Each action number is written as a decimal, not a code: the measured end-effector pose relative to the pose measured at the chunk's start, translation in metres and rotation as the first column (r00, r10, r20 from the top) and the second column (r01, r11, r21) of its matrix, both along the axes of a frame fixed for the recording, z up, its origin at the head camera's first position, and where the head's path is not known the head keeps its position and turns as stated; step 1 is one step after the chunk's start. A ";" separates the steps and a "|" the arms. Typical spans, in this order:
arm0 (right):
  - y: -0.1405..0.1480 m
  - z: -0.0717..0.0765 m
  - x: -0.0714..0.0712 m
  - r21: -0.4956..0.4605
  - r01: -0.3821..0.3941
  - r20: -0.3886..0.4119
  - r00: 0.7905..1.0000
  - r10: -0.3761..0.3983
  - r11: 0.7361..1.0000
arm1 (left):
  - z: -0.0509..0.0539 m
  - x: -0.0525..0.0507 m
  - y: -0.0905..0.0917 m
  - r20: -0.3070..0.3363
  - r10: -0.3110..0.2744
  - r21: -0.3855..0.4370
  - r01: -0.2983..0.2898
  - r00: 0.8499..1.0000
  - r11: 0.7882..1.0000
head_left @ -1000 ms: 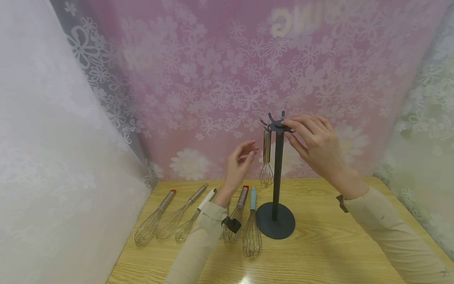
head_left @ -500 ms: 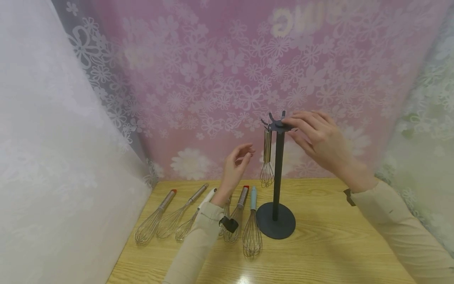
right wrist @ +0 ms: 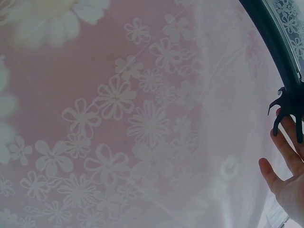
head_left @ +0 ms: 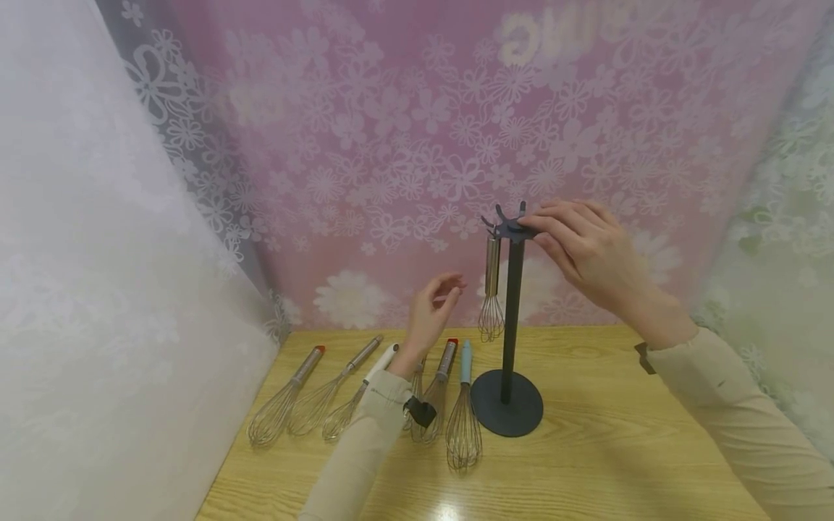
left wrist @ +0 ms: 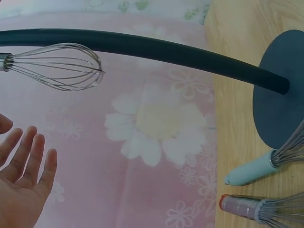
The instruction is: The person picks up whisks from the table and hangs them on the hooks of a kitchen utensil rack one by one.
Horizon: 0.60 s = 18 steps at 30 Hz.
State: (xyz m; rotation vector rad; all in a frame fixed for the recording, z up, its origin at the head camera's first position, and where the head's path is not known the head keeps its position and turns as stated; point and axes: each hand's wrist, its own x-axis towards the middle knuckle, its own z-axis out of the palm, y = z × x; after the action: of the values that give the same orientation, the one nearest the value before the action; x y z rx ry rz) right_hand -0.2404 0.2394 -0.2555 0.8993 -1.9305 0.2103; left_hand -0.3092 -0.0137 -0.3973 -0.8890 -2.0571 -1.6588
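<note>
A black stand (head_left: 511, 311) rises from a round base, with curved hooks at its top. From a left hook hangs a small whisk (head_left: 491, 293) with a shiny metal handle, its wires pointing down. My right hand (head_left: 586, 253) touches the top of the stand with extended fingers; in the right wrist view those fingers (right wrist: 287, 149) lie by the hooks, the thumb apart. Left of the hanging whisk, my left hand (head_left: 430, 315) is in the air, loosely bent and holding nothing. In the left wrist view its fingers (left wrist: 31, 156) are below the whisk (left wrist: 57, 66), not touching it.
Several whisks lie on the wooden table (head_left: 586, 449) left of the base: a blue-handled whisk (head_left: 464, 427), red-tipped whisks, a thin metal whisk (head_left: 335, 387) and a white-handled whisk (head_left: 381, 365). My left forearm partly covers some. A pink flowered cloth (head_left: 404, 159) stands behind.
My right hand has shifted slightly right, its thumb now lower and away from the hooks. My left hand has drawn slightly left and down from the hanging whisk.
</note>
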 end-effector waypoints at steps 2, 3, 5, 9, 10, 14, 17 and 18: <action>0.000 0.000 0.000 -0.001 -0.008 -0.011 1.000 0.008 1.000 | -0.005 -0.002 0.000 0.020 0.013 -0.035 -0.013 1.000 0.999; 0.000 0.000 0.000 0.001 -0.004 -0.009 1.000 0.004 1.000 | -0.007 -0.004 -0.001 0.031 0.015 -0.049 -0.013 0.999 0.999; 0.000 0.001 0.001 0.003 0.003 -0.003 1.000 -0.003 1.000 | -0.013 -0.006 0.000 0.049 0.020 -0.075 -0.016 0.999 0.997; -0.002 0.001 0.002 -0.007 0.006 -0.005 1.000 -0.006 1.000 | -0.024 -0.010 0.001 0.093 0.030 -0.096 -0.021 0.995 0.995; -0.002 0.001 0.002 -0.014 0.001 -0.011 1.000 -0.001 1.000 | -0.027 -0.010 0.001 0.104 0.039 -0.106 -0.028 0.994 0.994; -0.005 0.000 0.002 -0.030 -0.005 -0.033 0.999 0.004 1.000 | -0.037 -0.011 0.003 0.136 0.069 -0.158 -0.047 0.988 0.986; -0.007 0.000 0.003 -0.035 0.003 -0.034 0.999 -0.004 0.999 | -0.043 -0.010 0.004 0.167 0.066 -0.186 -0.034 0.984 0.982; -0.008 0.000 0.003 -0.040 0.002 -0.034 0.999 -0.004 0.999 | -0.044 -0.009 0.005 0.172 0.066 -0.194 -0.031 0.983 0.980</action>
State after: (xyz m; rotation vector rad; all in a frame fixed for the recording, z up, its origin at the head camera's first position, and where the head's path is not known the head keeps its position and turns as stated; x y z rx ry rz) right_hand -0.2375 0.2319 -0.2560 0.8684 -1.8895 0.2295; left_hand -0.3186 -0.0089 -0.4418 -0.7653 -2.3713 -1.5862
